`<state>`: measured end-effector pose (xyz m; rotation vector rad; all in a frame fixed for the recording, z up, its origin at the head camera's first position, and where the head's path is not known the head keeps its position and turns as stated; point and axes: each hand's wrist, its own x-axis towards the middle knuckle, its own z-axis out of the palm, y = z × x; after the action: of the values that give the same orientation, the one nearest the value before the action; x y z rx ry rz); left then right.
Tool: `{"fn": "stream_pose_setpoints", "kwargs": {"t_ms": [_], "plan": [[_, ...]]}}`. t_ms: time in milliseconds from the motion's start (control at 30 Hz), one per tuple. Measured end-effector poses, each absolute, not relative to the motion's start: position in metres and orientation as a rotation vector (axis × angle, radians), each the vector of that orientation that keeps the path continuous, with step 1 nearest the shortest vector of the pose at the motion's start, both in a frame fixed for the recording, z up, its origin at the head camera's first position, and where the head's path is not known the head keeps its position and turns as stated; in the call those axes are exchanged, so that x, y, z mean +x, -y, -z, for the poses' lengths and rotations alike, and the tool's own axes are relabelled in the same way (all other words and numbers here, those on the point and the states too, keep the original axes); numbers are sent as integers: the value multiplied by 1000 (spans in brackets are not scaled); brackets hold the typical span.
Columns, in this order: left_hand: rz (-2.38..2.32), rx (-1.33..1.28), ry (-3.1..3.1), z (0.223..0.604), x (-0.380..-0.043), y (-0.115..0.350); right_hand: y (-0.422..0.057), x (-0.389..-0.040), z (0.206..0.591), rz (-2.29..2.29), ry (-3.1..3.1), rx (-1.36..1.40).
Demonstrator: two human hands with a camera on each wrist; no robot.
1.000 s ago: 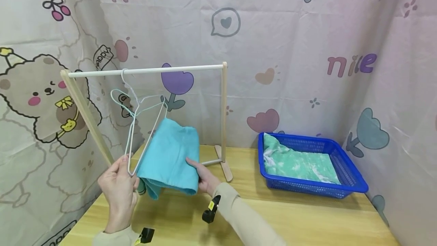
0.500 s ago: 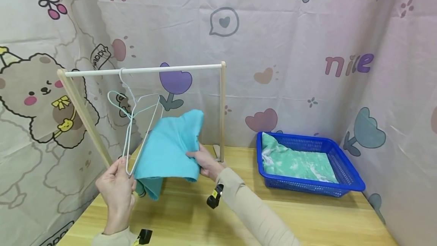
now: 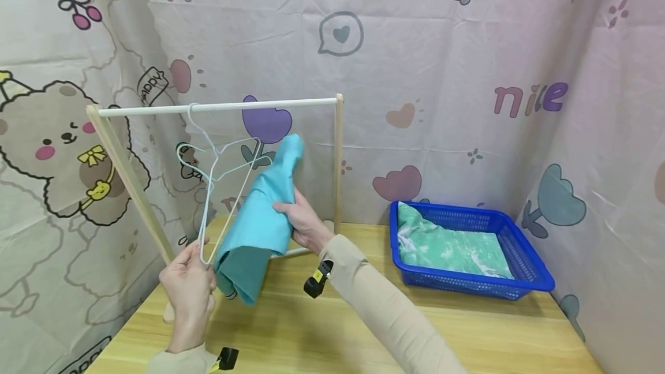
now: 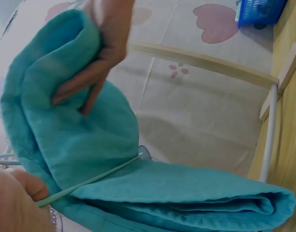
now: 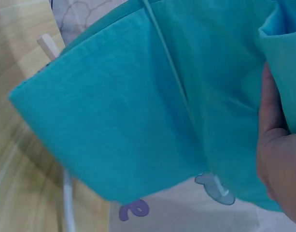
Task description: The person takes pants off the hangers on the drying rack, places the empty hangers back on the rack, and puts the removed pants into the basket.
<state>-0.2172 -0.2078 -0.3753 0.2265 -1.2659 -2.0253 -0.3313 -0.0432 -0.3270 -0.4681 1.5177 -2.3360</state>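
Note:
A turquoise folded cloth (image 3: 260, 218) hangs over the lower bar of a mint wire hanger (image 4: 90, 181), which crosses it in both wrist views. My left hand (image 3: 188, 287) pinches the corner of this hanger together with a white hanger (image 3: 204, 134), whose hook is over the rack's rail. My right hand (image 3: 307, 225) grips the upper part of the cloth, thumb in front, and lifts it up along the hanger's right side. In the left wrist view, the right hand's fingers (image 4: 80, 87) lie against the cloth; its lower part hangs down in folded layers.
A wooden rack with a white rail (image 3: 270, 105) stands on the wooden table (image 3: 332, 328). To the right sits a blue basket (image 3: 467, 287) holding a green-and-white cloth (image 3: 457, 250). Printed curtains (image 3: 441, 103) enclose the back and sides.
My right hand has risen, pulling the cloth's upper part up into a narrow, pointed shape. The left hand and the hangers have shifted slightly right.

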Motion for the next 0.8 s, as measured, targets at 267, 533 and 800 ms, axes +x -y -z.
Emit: {"fn": "stream_pose_setpoints", "kwargs": {"t_ms": [267, 533, 800], "plan": [[2093, 268, 1332, 386, -221, 209, 48, -333, 321, 2357, -1470, -496], [2164, 319, 1319, 396, -224, 213, 46, -336, 314, 2380, -1412, -525], [2073, 469, 1474, 411, -230, 219, 44, -336, 297, 2403, -1398, -553]]}}
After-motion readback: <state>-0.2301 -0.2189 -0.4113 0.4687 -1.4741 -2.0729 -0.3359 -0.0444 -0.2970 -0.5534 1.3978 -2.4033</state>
